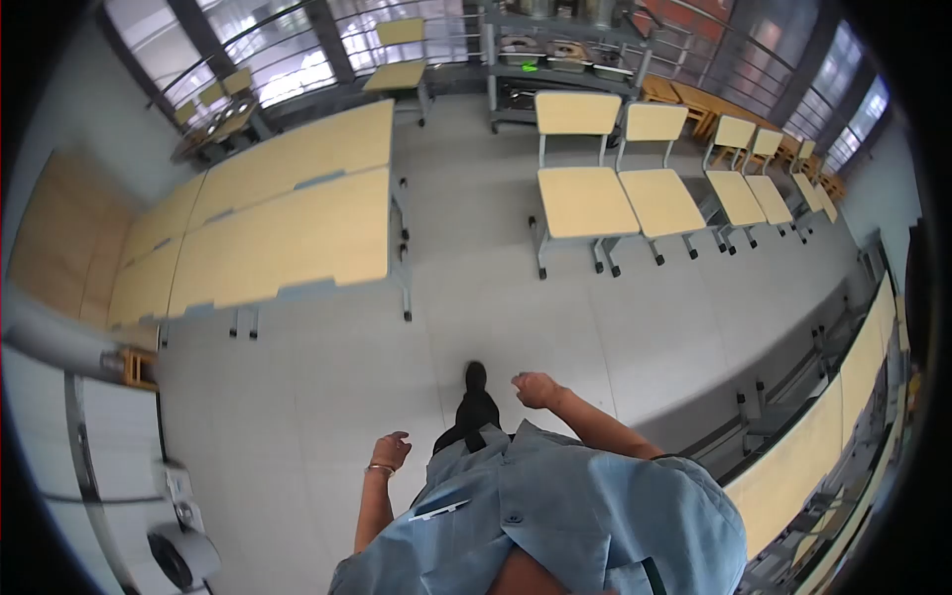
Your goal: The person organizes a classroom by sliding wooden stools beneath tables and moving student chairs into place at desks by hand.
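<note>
My left hand (pixel 390 451), with a bracelet (pixel 380 468) at the wrist, hangs beside my body over the floor. Its fingers are loosely apart, and it holds nothing that I can see. In front of my right side, my right hand (pixel 536 390) is curled into a loose fist with nothing visible in it. Neither hand touches any furniture. Between the hands, one dark shoe (pixel 476 377) is set forward on the grey floor. A pen (pixel 441 510) is clipped to my light blue shirt (pixel 516 486).
Joined pale yellow tables (pixel 288 233) stand at the left. Yellow chairs (pixel 587 203) line up at the right, before a grey trolley (pixel 565 69) with metal trays. More tables (pixel 793 471) run along the lower right. White cabinets (pixel 119 436) and a round-fronted appliance (pixel 183 557) are lower left.
</note>
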The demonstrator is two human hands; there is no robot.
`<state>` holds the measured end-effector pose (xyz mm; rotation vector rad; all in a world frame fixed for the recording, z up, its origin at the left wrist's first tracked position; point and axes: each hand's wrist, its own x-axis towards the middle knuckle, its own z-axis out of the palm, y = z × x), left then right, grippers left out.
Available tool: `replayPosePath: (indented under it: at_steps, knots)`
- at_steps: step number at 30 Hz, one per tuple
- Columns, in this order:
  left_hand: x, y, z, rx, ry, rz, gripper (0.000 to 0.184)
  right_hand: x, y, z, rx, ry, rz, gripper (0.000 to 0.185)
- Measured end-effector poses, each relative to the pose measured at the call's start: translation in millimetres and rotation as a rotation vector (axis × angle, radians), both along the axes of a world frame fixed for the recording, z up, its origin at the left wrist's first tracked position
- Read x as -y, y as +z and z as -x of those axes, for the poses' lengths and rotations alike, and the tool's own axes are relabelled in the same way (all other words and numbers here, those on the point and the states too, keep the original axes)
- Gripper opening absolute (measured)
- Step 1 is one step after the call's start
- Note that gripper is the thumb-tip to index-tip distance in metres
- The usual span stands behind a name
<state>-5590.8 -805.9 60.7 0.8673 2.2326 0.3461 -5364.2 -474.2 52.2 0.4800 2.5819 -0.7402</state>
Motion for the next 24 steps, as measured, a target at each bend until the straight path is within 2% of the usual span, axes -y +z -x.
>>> replayPosePath:
  at_steps: [2,5,6,7,9,11,13,15,19,20,21,22,24]
  knots:
    - [-66,-4,64,-0.072,-0.065,-0.105,0.029,-39,-12,26,0.123,-0.062,-0.008,0.032]
    - [-184,11,142,-0.148,-0.164,-0.325,0.023,-111,-1,57,0.266,0.017,0.043,0.03]
    - [-229,23,166,-0.175,-0.195,-0.38,0.021,-135,-2,66,0.218,-0.09,0.04,0.034]
    - [-276,35,187,-0.196,-0.259,-0.367,0.021,-156,-20,71,0.096,-0.183,-0.074,0.037]
    - [-378,71,213,-0.141,-0.329,-0.389,0.022,-211,8,94,-0.041,-0.425,-0.011,0.039]
    - [-469,114,221,-0.062,-0.385,-0.48,0.023,-261,5,107,-0.301,-0.645,0.056,0.034]
    - [-552,122,232,-0.035,-0.489,-0.572,0.024,-305,-3,121,-0.281,-0.824,0.074,0.032]
    - [-621,117,245,0.022,-0.587,-0.633,0.025,-348,-17,138,-0.235,-0.806,0.028,0.033]
    - [-727,88,290,-0.007,-0.753,-0.447,0.026,-455,-64,186,-0.233,-0.84,-0.015,0.038]
    - [-742,87,306,-0.038,-0.809,-0.402,0.026,-473,-72,202,-0.289,-0.985,-0.023,0.042]
    - [-758,88,321,-0.062,-0.86,-0.361,0.026,-502,-65,218,-0.332,-1.128,-0.036,0.045]
    - [-771,90,336,-0.041,-0.828,-0.34,0.027,-526,-48,234,-0.43,-1.174,-0.136,0.055]
    - [-806,98,374,-0.002,-0.748,-0.328,0.028,-580,-28,270,-0.566,-1.386,-0.12,0.063]
